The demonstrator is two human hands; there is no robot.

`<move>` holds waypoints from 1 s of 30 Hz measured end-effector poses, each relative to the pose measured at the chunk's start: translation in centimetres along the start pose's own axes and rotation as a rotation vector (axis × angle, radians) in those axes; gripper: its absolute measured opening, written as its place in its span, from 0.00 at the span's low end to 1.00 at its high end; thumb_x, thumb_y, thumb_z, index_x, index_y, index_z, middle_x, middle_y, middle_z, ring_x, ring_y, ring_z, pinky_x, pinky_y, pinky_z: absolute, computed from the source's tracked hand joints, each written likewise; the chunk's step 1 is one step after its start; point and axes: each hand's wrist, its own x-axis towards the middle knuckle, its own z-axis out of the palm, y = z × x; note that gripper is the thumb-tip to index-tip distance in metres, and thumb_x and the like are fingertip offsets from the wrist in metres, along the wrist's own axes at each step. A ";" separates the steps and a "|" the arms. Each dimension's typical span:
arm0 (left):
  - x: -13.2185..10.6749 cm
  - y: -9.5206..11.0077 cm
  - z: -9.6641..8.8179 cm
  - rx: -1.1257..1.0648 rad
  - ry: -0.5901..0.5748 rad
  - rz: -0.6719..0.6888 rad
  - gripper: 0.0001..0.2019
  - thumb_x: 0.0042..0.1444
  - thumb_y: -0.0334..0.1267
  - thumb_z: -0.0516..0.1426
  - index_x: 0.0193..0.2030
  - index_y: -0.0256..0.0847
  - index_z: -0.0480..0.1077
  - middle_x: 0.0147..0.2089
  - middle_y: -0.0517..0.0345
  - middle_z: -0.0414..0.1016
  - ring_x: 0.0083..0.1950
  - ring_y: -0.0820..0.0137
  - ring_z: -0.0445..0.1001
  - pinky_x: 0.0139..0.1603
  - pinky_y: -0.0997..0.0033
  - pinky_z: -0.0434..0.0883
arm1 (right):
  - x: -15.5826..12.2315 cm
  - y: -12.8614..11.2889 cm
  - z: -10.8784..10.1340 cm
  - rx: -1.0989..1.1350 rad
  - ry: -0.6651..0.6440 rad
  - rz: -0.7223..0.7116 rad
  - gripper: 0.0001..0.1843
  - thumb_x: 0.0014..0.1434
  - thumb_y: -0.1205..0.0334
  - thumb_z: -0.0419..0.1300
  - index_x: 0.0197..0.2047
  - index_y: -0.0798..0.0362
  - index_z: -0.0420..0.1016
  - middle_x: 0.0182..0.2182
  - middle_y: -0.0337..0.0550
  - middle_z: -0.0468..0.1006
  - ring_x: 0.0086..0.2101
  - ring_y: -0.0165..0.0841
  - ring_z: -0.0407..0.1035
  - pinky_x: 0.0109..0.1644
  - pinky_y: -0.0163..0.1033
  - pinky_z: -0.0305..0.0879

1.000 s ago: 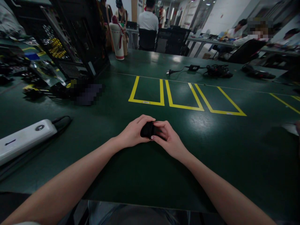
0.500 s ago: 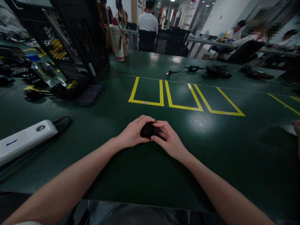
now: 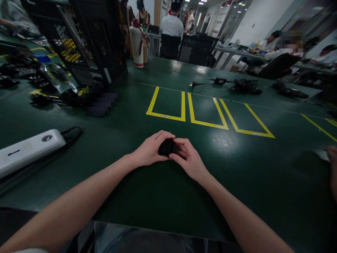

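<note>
Both of my hands meet over the dark green table (image 3: 158, 196), a short way in front of me. Between them is a small black object (image 3: 166, 147), too dark to name. My left hand (image 3: 150, 150) curls around its left side with the fingers arched over the top. My right hand (image 3: 187, 159) closes on its right side, thumb and fingers pinching it. Most of the object is hidden by my fingers. Just beyond my hands are three yellow tape rectangles (image 3: 204, 110) marked on the table.
A white power strip (image 3: 28, 149) with a black cord lies at the left. A black computer case (image 3: 86, 42) and scattered parts stand at the far left. A black adapter with cables (image 3: 237, 84) lies farther back. People sit at desks behind. Another person's hand (image 3: 332, 168) shows at the right edge.
My hands stay together on the black object with hardly any shift. The view has tilted slightly, so everything on the table sits a bit lower in the frame.
</note>
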 end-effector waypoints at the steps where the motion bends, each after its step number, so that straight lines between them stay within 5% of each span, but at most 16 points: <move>1: 0.0 0.0 0.0 0.003 0.000 -0.001 0.29 0.47 0.32 0.61 0.54 0.46 0.54 0.52 0.54 0.61 0.53 0.63 0.64 0.51 0.59 0.66 | 0.0 0.0 0.0 -0.006 -0.008 -0.002 0.20 0.53 0.68 0.58 0.49 0.44 0.60 0.48 0.41 0.65 0.51 0.36 0.64 0.56 0.49 0.64; 8: 0.1 0.2 0.0 0.006 0.008 0.014 0.28 0.47 0.34 0.61 0.54 0.45 0.55 0.52 0.53 0.62 0.52 0.63 0.65 0.50 0.59 0.66 | 0.1 0.1 0.1 0.028 0.035 -0.022 0.12 0.56 0.65 0.56 0.43 0.46 0.63 0.43 0.39 0.68 0.46 0.34 0.67 0.49 0.45 0.69; 30: 0.0 0.4 -0.3 -0.015 -0.004 0.005 0.28 0.46 0.35 0.62 0.53 0.46 0.55 0.52 0.53 0.62 0.51 0.62 0.66 0.48 0.58 0.67 | 0.1 -0.2 -0.1 0.052 0.019 0.013 0.18 0.52 0.67 0.59 0.47 0.46 0.63 0.46 0.40 0.67 0.51 0.35 0.64 0.54 0.48 0.65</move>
